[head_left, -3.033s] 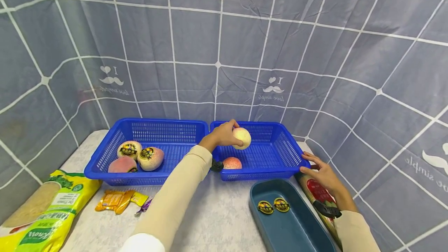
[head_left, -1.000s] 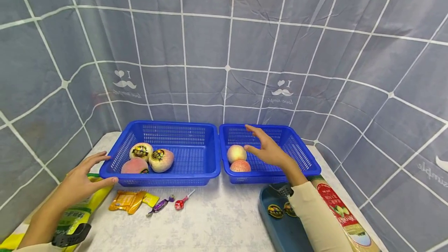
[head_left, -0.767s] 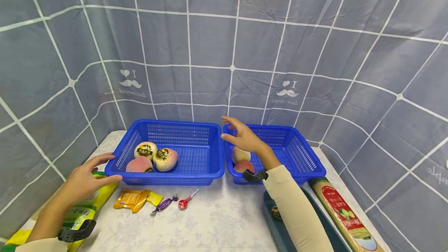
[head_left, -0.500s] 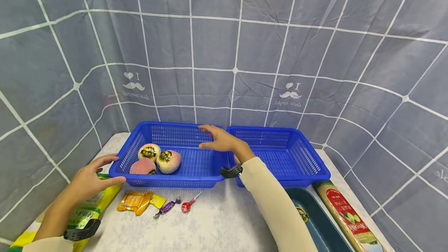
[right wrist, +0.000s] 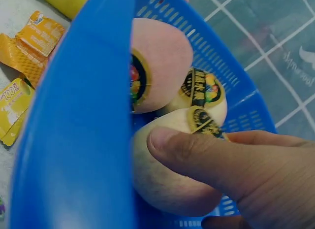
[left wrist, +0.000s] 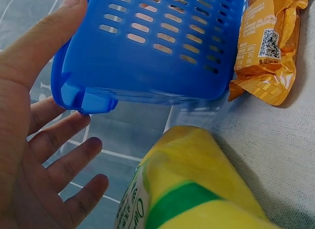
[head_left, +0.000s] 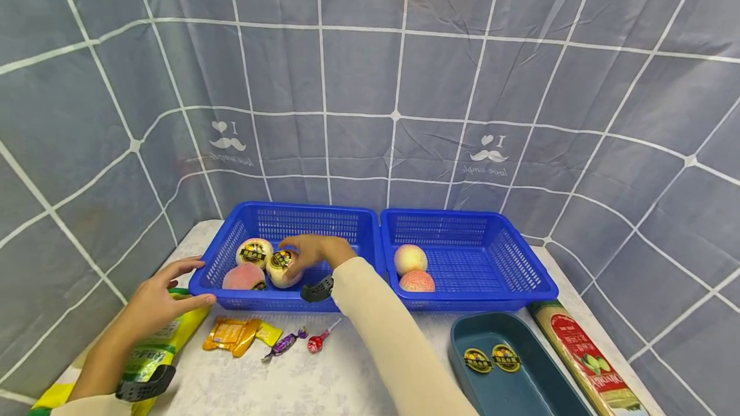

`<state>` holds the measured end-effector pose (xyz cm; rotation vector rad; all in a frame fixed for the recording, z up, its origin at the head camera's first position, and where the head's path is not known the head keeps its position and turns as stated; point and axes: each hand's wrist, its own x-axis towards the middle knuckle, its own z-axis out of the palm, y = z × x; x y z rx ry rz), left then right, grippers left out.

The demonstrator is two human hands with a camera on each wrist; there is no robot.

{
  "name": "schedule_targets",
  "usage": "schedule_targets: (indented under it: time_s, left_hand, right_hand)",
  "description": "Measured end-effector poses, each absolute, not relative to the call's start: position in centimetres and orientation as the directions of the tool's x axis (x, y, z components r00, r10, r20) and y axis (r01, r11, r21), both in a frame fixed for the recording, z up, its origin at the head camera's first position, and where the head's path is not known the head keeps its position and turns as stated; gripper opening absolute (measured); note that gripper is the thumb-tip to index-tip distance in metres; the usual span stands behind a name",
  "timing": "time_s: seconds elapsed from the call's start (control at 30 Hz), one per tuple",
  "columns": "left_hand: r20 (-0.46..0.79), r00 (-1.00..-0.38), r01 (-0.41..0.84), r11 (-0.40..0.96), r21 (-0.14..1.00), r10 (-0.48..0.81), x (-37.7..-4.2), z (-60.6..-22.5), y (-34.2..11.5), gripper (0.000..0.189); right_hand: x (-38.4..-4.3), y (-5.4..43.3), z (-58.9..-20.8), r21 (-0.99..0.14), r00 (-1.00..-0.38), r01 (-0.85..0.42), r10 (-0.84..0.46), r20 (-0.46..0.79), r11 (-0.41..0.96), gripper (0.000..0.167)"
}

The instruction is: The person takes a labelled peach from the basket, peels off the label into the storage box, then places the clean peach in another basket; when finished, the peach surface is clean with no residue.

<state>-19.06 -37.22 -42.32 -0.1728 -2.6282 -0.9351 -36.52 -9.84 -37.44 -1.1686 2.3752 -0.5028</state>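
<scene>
My right hand point(head_left: 315, 252) reaches into the left blue basket point(head_left: 266, 303) and grips a pale, blushed peach point(right wrist: 172, 184) with a black-and-gold sticker. Its thumb lies across the near side of the fruit in the right wrist view; the other fingers are mostly hidden. Two more stickered peaches sit against it: a cream one point(head_left: 245, 246) behind and a pink one point(head_left: 243, 275) at the front left. At that basket's left front corner my left hand point(head_left: 153, 303) touches the rim, thumb in front and fingers spread loosely. In the right blue basket point(head_left: 485, 297) lie a pale peach point(head_left: 410, 259) and a redder one point(head_left: 417, 282).
On the table's front lie an orange wrapped snack point(head_left: 231, 334), a yellow sweet point(head_left: 268, 333), a purple sweet point(head_left: 286, 342) and a red lollipop point(head_left: 318, 341). A yellow bag point(head_left: 153, 355) is under my left arm. A teal tray point(head_left: 520, 384) with two stickers stands beside a long package point(head_left: 584, 352).
My right hand has swung left from the right basket into the left one and taken hold of a peach. My left hand, earlier placing a pale peach in the right basket, now touches the left basket.
</scene>
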Motion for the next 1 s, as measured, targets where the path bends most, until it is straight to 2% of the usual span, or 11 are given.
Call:
schedule_targets:
  time_s: [0.23,0.4,0.5,0.77,1.0]
  left_hand:
    - [0.360,-0.933,0.235,0.763,0.602,0.003,-19.6,-42.8,-36.7,0.072]
    - [0.345,-0.939,0.222,0.758,0.614,-0.004,-19.8,-43.0,-36.6,0.075]
    - [0.338,-0.941,0.212,0.752,0.624,-0.015,-19.9,-43.0,-36.6,0.077]
    - [0.307,-0.951,0.183,0.749,0.637,-0.029,-19.3,-42.9,-37.0,0.082]
    - [0.301,-0.953,0.175,0.757,0.630,-0.030,-19.5,-43.4,-37.1,0.080]
  right_hand:
    - [-36.7,-9.5,-39.1,-0.477,-0.627,-0.614,-0.755,-0.190,0.630,0.057]
    - [-36.9,-9.2,-38.5,-0.311,-0.624,-0.717,-0.774,-0.112,0.624,0.054]
    - [-37.0,-8.4,-36.9,-0.277,-0.590,-0.765,-0.805,-0.060,0.581,0.055]
    - [-35.0,-1.5,-32.6,-0.388,-0.459,-0.836,-0.882,0.109,0.388,0.061]
    - [-30.0,7.1,-32.0,-0.269,-0.365,-0.909,-0.919,0.152,0.317,0.062]
